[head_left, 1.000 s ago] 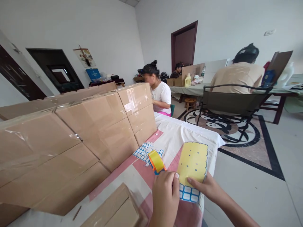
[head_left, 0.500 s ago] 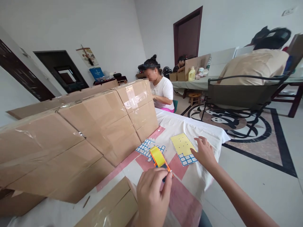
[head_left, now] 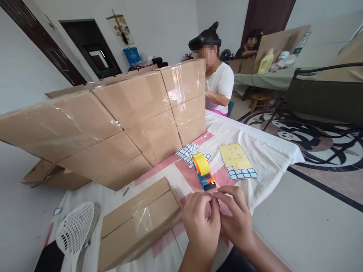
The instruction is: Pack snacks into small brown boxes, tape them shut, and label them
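Observation:
My left hand (head_left: 202, 217) and my right hand (head_left: 236, 215) meet at the fingertips near the front of the table. Both are closed in a pinch; whatever lies between the fingers is too small or hidden to make out. Just beyond them stands a tape dispenser (head_left: 209, 180), orange and blue, with a roll of yellow tape (head_left: 200, 163). To its right lies a yellow sheet (head_left: 235, 155) with a few rows of blue-edged labels at its near end. Behind the dispenser is another sheet of blue-edged labels (head_left: 185, 153), partly peeled and crumpled.
A taped cardboard box (head_left: 138, 215) sits left of my hands. Stacked cartons form a wall (head_left: 136, 113) along the table's far left. A white slotted scoop (head_left: 76, 228) lies at lower left. A person in a white shirt (head_left: 222, 85) sits beyond the cartons. A chair (head_left: 326, 98) stands at right.
My right hand has come left from beside the yellow sheet to meet my left hand at the fingertips. The view has turned left and down, bringing the scoop into sight.

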### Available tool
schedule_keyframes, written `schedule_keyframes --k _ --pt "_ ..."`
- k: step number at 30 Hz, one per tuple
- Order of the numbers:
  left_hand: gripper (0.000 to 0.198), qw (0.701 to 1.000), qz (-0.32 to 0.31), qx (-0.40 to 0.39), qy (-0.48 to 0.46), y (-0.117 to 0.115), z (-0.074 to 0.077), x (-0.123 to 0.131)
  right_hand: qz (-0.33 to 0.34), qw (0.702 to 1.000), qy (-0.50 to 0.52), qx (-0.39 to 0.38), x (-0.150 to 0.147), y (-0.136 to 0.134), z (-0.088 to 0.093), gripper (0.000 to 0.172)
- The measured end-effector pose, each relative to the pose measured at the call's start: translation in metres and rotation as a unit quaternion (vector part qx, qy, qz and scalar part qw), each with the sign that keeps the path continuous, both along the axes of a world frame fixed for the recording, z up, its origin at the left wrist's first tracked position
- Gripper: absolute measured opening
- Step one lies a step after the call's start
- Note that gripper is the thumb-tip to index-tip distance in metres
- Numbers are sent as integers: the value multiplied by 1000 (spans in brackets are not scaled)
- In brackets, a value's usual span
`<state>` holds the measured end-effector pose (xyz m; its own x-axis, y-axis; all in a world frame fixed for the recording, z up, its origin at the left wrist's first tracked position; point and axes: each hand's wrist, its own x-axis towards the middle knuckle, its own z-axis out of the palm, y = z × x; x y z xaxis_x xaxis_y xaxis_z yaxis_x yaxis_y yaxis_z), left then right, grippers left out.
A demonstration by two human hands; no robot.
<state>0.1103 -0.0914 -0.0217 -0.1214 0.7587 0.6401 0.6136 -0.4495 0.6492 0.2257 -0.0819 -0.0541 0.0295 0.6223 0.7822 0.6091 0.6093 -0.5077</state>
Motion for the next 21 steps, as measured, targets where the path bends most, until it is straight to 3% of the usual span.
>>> schedule_keyframes --k 7,12,17,21 --pt "9 994 2 -7 -110 -8 -1 -15 45 999 7 23 -16 5 9 49" --pt "11 989 -5 -27 -145 -11 -4 -17 105 994 11 23 -21 7 5 50" --pt "10 984 26 73 -163 -13 -4 -15 153 987 45 -2 -22 11 0 41" --pt "12 987 32 127 -98 -26 -9 -41 125 981 105 -104 -8 13 -7 27"
